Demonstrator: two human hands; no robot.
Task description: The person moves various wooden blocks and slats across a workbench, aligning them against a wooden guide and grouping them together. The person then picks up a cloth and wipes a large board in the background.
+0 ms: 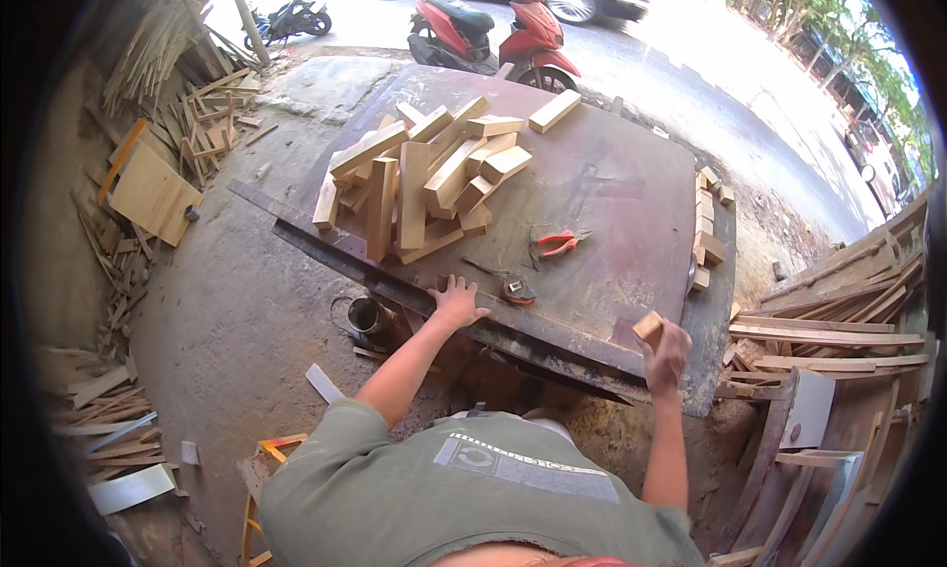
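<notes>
My left hand point(458, 301) rests with its fingers spread on the near edge of the worktable point(612, 242). Just right of it lie a tape measure point(517, 289) and, farther off, pliers point(558, 243) with red handles. Near the table's right front corner, my right hand point(668, 358) is closed round a small wooden block point(648, 324), whose end shows above the fingers. Beyond my left hand a loose pile of cut wooden blocks point(412, 184) covers the table's left part. One single block point(554, 111) lies apart at the far edge.
Short blocks point(704, 234) line a ledge on the table's right side. A metal can point(371, 318) stands below the near edge. Stacked boards point(829, 336) fill the right side, scrap wood point(109, 385) the left. A red scooter point(533, 36) is parked beyond the table.
</notes>
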